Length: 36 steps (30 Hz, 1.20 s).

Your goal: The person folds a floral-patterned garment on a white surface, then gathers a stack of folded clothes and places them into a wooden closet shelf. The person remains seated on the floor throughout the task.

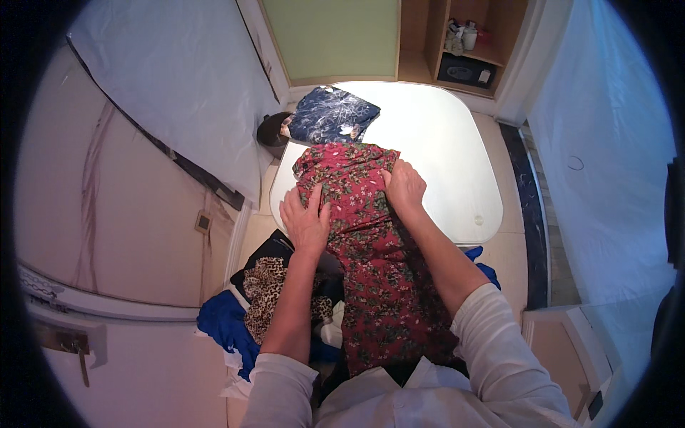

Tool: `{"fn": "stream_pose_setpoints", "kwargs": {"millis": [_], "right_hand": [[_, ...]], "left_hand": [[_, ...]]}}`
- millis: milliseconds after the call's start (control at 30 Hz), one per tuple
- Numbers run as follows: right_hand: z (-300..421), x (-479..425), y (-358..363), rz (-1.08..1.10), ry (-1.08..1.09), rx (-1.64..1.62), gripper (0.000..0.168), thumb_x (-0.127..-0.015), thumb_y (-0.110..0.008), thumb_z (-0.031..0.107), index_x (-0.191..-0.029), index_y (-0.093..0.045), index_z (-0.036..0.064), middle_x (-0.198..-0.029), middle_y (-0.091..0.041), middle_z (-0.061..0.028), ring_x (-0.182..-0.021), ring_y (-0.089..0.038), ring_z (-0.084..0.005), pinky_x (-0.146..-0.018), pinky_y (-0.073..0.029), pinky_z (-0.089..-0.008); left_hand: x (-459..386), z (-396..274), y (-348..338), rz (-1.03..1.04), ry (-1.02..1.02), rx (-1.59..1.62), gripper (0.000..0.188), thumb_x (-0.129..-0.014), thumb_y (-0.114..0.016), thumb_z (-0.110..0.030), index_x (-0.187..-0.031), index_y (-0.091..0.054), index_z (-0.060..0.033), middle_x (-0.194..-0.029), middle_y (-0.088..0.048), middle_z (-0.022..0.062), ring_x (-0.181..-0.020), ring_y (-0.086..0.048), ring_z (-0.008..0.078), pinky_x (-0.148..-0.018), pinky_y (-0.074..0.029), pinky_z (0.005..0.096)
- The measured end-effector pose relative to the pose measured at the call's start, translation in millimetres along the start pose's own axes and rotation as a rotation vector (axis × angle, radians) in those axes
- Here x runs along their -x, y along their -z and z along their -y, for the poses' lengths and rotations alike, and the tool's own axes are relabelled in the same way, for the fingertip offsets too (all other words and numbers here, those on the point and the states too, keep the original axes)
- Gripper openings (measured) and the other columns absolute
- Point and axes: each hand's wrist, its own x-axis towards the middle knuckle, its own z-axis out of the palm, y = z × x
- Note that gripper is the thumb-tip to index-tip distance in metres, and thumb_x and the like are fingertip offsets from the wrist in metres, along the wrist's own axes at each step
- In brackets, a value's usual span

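Observation:
A red floral-print garment (pixel 369 230) runs from the white table (pixel 449 160) down over its near edge to my lap. My left hand (pixel 307 222) rests on the garment's left edge, fingers apart, pressing on the cloth. At the right edge my right hand (pixel 404 184) has its fingers curled, with the thumb lying on the fabric and the cloth's edge pinched. Just beyond the red garment lies a folded navy patterned garment (pixel 334 115) on the table's far left corner.
A dark bin (pixel 274 134) stands beside the table at the left. Leopard-print cloth (pixel 265 289) and blue cloth (pixel 225 321) are heaped at the lower left. A wooden cabinet (pixel 420 64) with a black safe (pixel 465 72) stands beyond the table. Plastic sheeting (pixel 604 160) hangs on the right.

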Motion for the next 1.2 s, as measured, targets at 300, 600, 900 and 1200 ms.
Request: {"fn": "stream_pose_setpoints", "kwargs": {"millis": [300, 600, 900, 1200], "right_hand": [[-17.0, 0.4, -10.2, 0.038, 0.075, 0.138, 0.028, -0.094, -0.06, 0.03, -0.093, -0.049, 0.005, -0.08, -0.063, -0.0168, -0.067, -0.067, -0.0348, -0.058, -0.054, -0.0457], [-69.1, 4.7, 38.0, -0.099, 0.108, 0.119, 0.03, -0.092, -0.064, 0.03, -0.093, -0.05, 0.004, -0.077, -0.065, -0.0185, -0.066, -0.066, -0.037, -0.058, -0.052, -0.0472], [-77.3, 30.5, 74.5, 0.096, -0.259, -0.101, 0.036, -0.094, -0.062, 0.031, -0.112, -0.057, 0.0, -0.093, -0.066, -0.0196, -0.091, -0.065, -0.0355, -0.078, -0.05, -0.0447], [-80.2, 196.8, 139.6, 0.255, -0.356, -0.363, 0.045, -0.088, -0.068, 0.028, -0.12, -0.055, -0.001, -0.106, -0.062, -0.0193, -0.096, -0.061, -0.0333, -0.084, -0.048, -0.0431]], "left_hand": [[-2.3, -10.6, -6.0, 0.271, 0.042, -0.059, 0.065, -0.097, -0.049, -0.048, -0.153, -0.033, -0.0188, -0.154, -0.03, 0.0238, -0.146, -0.019, 0.0439, -0.117, -0.004, 0.0606], [-9.2, -71.0, -30.9, 0.251, -0.047, 0.031, 0.07, -0.095, -0.05, -0.052, -0.152, -0.034, -0.0148, -0.154, -0.027, 0.0279, -0.147, -0.017, 0.0436, -0.118, -0.002, 0.059], [20.4, -70.6, -1.5, 0.073, 0.092, 0.165, 0.073, -0.09, -0.064, -0.043, -0.147, -0.036, -0.009, -0.146, -0.034, 0.0278, -0.139, -0.028, 0.0422, -0.115, -0.017, 0.0521], [133.7, -87.2, 58.4, 0.355, 0.531, 0.47, 0.07, -0.081, -0.072, -0.049, -0.123, -0.045, 0.0006, -0.118, -0.057, 0.024, -0.113, -0.055, 0.0397, -0.095, -0.042, 0.0458]]}}
